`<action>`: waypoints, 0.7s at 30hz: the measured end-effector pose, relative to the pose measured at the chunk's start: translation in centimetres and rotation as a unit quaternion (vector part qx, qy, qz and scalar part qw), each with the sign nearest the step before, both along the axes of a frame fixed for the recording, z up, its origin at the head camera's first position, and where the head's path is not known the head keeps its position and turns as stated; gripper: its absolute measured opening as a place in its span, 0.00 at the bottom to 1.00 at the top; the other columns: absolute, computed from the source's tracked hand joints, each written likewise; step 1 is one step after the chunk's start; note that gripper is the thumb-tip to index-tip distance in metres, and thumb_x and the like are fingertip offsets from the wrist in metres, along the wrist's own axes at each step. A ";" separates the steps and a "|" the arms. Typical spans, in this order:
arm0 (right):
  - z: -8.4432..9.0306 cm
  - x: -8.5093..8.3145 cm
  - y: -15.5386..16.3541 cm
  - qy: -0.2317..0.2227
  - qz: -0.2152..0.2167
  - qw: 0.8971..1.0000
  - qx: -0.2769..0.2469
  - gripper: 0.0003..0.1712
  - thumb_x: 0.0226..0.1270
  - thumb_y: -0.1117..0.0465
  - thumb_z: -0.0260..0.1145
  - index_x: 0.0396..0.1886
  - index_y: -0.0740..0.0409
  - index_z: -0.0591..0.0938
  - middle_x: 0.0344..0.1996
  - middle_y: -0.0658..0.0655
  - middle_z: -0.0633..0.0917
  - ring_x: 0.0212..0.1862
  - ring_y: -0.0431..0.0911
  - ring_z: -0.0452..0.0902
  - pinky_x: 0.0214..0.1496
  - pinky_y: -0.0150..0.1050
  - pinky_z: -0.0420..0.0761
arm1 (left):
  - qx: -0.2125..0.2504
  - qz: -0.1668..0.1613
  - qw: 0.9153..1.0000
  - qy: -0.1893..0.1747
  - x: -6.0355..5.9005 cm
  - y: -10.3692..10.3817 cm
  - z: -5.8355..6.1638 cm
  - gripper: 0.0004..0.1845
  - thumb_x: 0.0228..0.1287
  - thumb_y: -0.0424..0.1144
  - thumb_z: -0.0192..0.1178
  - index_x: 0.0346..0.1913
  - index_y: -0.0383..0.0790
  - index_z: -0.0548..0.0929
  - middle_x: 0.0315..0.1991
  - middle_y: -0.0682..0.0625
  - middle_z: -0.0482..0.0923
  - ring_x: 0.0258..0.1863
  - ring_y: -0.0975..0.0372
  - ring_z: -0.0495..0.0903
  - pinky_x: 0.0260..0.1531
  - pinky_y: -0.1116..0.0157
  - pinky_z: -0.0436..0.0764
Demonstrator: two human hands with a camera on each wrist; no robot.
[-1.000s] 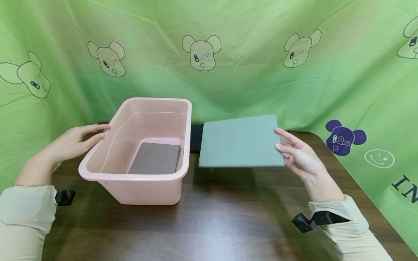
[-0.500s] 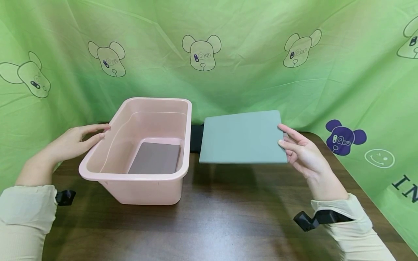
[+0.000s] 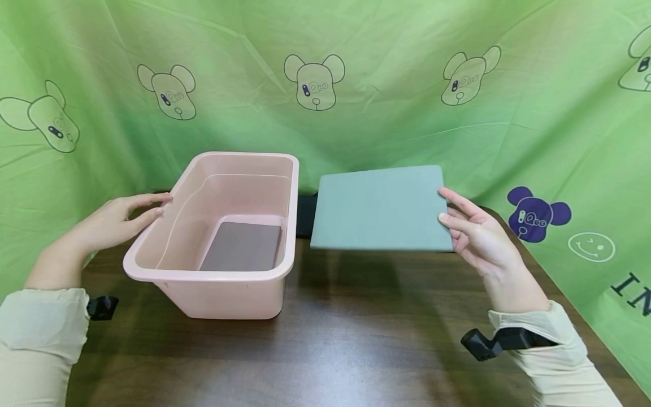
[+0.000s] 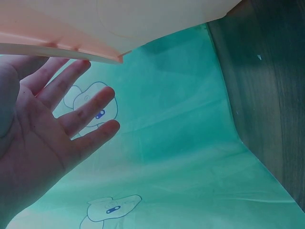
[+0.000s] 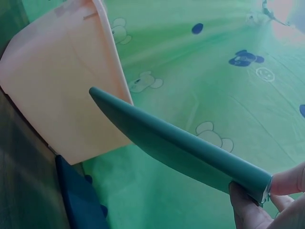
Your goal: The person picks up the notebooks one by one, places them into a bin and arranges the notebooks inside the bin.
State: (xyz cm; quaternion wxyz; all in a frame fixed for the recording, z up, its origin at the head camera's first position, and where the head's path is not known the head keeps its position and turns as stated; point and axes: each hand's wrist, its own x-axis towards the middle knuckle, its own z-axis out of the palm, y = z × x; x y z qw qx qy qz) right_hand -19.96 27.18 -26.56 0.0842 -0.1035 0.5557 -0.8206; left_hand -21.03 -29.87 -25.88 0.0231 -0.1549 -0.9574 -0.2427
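Held aloft by the right hand (image 3: 475,237): one flat, grey-green rectangular tablet case (image 3: 381,209), pinched at its right short edge between thumb and fingers (image 5: 288,180), clear of the dark wooden table (image 3: 325,339). Hovered just right of the pale pink rectangular plastic bin (image 3: 224,271), close to its right wall but apart from it, long axis running left to right, free end pointing toward the bin. Tilted slightly, far edge higher than near edge. Seen from the right wrist as a thin slab (image 5: 176,143) angled toward the bin wall (image 5: 57,90).

Rested against the outer left rim of the bin: the left hand (image 3: 114,223), fingers straight and spread, gripping nothing; same spread fingers (image 4: 71,119) shown under the rim (image 4: 62,47) in the left wrist view.

Nearer to the case: the right hand, by far; bin between case and left hand.

Counted: one bin; two flat cases in clear view, the grey-green one in the air and a dark grey-brown flat rectangular one (image 3: 241,247) lying on the bin floor; one dark flat object (image 3: 306,215) on the table just behind the bin's right rear corner, partly hidden by the lifted case, too hidden to name; one green printed cloth backdrop (image 3: 386,85) behind the bin.
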 end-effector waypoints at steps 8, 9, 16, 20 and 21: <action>0.6 0.3 -0.1 0.006 0.000 1.000 -0.001 0.28 0.68 0.75 0.49 0.59 0.44 0.76 0.40 0.50 0.57 0.22 0.36 0.49 0.21 0.27 0.49 | 0.003 -0.003 1.000 0.007 0.0 0.0 -0.1 0.24 0.71 0.45 0.46 0.66 0.40 0.68 0.62 0.32 0.69 0.58 0.40 0.69 0.49 0.42 0.69; 0.6 0.4 -0.1 0.009 0.001 1.000 -0.003 0.28 0.68 0.76 0.49 0.59 0.44 0.76 0.40 0.50 0.56 0.23 0.37 0.49 0.21 0.27 0.49 | 0.004 -0.003 1.000 0.008 0.0 0.0 -0.1 0.24 0.71 0.45 0.46 0.66 0.40 0.68 0.62 0.32 0.69 0.58 0.40 0.69 0.49 0.42 0.69; 1.1 0.5 0.0 0.006 0.000 1.000 0.010 0.29 0.69 0.75 0.49 0.60 0.42 0.75 0.48 0.53 0.50 0.22 0.34 0.53 0.20 0.26 0.52 | -0.002 -0.003 1.000 0.008 0.0 0.0 0.0 0.24 0.71 0.45 0.46 0.67 0.40 0.67 0.62 0.32 0.69 0.58 0.39 0.68 0.49 0.40 0.69; 1.4 0.6 0.1 -0.007 -0.009 1.000 0.011 0.29 0.68 0.74 0.50 0.59 0.40 0.76 0.67 0.62 0.35 0.21 0.32 0.60 0.19 0.24 0.60 | -0.001 -0.004 1.000 0.010 0.1 0.0 -0.1 0.24 0.71 0.45 0.46 0.66 0.40 0.67 0.61 0.32 0.69 0.58 0.39 0.69 0.49 0.41 0.69; 1.4 0.6 0.1 -0.010 -0.011 1.000 0.010 0.29 0.68 0.74 0.50 0.59 0.40 0.76 0.69 0.62 0.29 0.21 0.32 0.61 0.18 0.23 0.61 | -0.001 -0.004 1.000 0.010 0.1 0.0 -0.1 0.24 0.71 0.45 0.46 0.66 0.40 0.68 0.61 0.32 0.70 0.58 0.39 0.69 0.49 0.41 0.69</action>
